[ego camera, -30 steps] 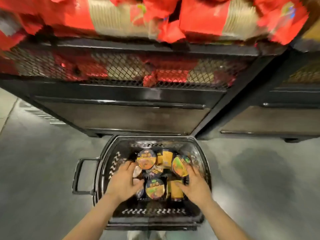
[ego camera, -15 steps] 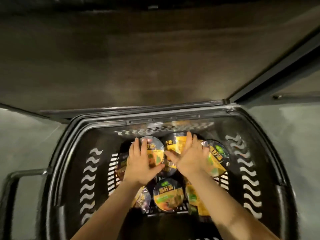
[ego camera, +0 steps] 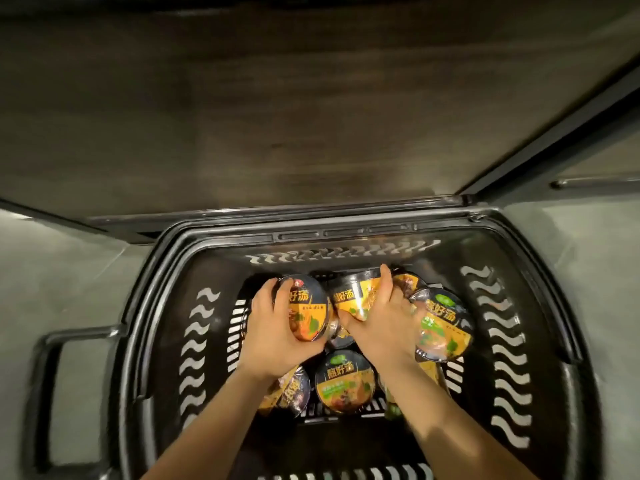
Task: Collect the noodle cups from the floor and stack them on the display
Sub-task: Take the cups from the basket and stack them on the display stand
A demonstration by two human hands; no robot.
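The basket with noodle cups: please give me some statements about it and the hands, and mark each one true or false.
1. The left hand grips a noodle cup. True.
2. The right hand holds nothing. False: it grips another cup.
3. All cups are already out of the black basket. False: several lie inside, one upright cup between the forearms.
4. The basket has a handle on its left side. True.
5. The cups have orange and black lids. True.

Your left hand grips a tilted noodle cup inside the black basket; your right hand clasps a second cup beside it. Another cup lies below, lid up.
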